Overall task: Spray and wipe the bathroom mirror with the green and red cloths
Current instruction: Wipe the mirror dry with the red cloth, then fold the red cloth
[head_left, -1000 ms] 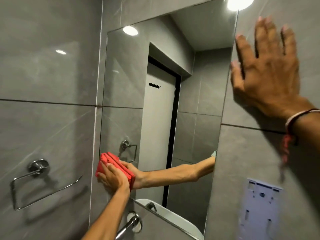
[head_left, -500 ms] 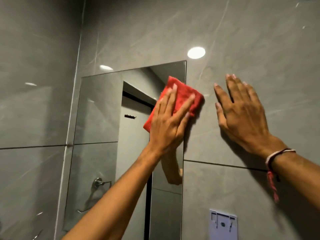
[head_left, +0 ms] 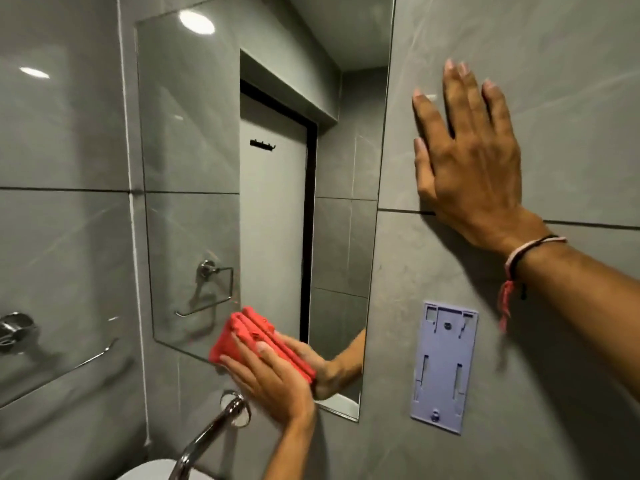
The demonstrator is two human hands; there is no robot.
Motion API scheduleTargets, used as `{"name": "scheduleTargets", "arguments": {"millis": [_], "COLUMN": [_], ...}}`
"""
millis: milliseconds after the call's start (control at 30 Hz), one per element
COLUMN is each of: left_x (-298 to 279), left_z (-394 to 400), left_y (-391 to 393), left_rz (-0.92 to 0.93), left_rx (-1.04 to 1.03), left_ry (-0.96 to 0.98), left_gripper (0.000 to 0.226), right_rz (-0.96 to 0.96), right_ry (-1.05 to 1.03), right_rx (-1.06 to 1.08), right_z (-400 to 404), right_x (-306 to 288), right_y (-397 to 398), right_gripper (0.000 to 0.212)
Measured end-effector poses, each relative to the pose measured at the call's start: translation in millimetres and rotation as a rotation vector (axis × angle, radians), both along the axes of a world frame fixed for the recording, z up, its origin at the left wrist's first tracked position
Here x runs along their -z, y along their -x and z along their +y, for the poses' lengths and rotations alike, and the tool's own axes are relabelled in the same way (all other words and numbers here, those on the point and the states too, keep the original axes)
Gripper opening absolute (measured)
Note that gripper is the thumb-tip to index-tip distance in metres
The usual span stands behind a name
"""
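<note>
We press our left hand (head_left: 273, 382) flat, fingers spread, on the folded red cloth (head_left: 242, 337) at the mirror's (head_left: 194, 161) bottom edge, while our right hand (head_left: 467, 157) lies open and empty on the grey wall tile (head_left: 571, 81).

Mirror (head_left: 214, 174): tall, frameless rectangular pane fixed flat to the grey tiled wall, upright; its glass reflects a white door, a dark door frame, a round ceiling light and a towel ring. Red cloth (head_left: 249, 336): coral-red, folded into several layers whose edges show as ridges, pressed flat against the mirror at its bottom edge, toward the lower right corner, with one corner of the cloth reaching past the edge onto the tile. Green cloth: not in view.
</note>
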State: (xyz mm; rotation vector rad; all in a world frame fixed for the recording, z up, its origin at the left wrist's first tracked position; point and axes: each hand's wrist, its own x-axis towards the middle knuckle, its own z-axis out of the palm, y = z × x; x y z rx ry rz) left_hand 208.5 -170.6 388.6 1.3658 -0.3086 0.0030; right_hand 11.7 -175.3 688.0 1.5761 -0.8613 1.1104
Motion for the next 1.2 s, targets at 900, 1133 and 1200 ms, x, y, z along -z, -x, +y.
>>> {"name": "scheduleTargets", "arguments": {"millis": [900,1133,1200], "left_x": [-375,-349,-341], "left_z": [2,29,39], "left_y": [95,84,88], "left_rz": [-1.554,-1.249,-1.05], "left_rx": [0.289,0.365,0.606], "left_ry": [0.701,0.564,0.566], "left_gripper": [0.066,0.088,0.089], "right_rz": [-0.925,-0.88,-0.896], "right_ry": [-0.688,-0.73,-0.703], "right_rx": [-1.245,-1.422,-1.464], "right_z": [53,77,85], "right_x": [-95,-79,-74], "right_y": [36,55,68], "right_gripper": [0.064,0.028,0.025]}}
